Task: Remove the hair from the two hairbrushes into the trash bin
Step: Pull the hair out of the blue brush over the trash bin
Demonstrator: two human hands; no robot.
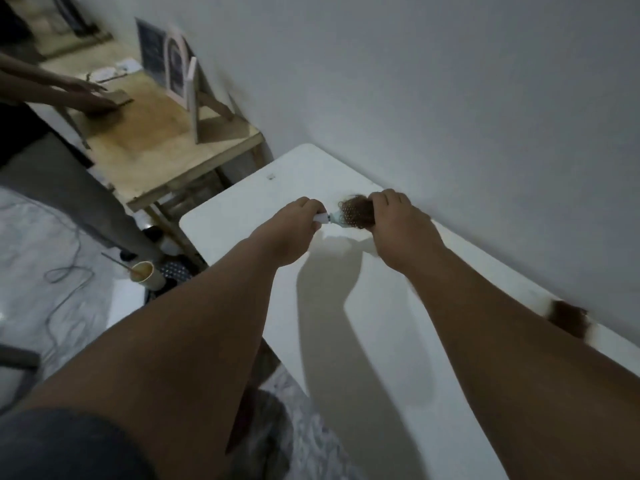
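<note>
No words, brands or numbers are showing clearly enough to read anywhere, and the dark panel (151, 46) leaning against the wall on the wooden table (166, 147) is carrying only pale marks too blurred to make out.

hairbrush (334, 219) pale blue-white w/ tiny white dot bristle tips | hair (356, 211) on it reddish brown, curly | table (346, 341) plain white | second brown clump (568, 318) at its right edge, blurry | desk (156, 140) at left tan wood | wall (450, 81) grey-white
</note>
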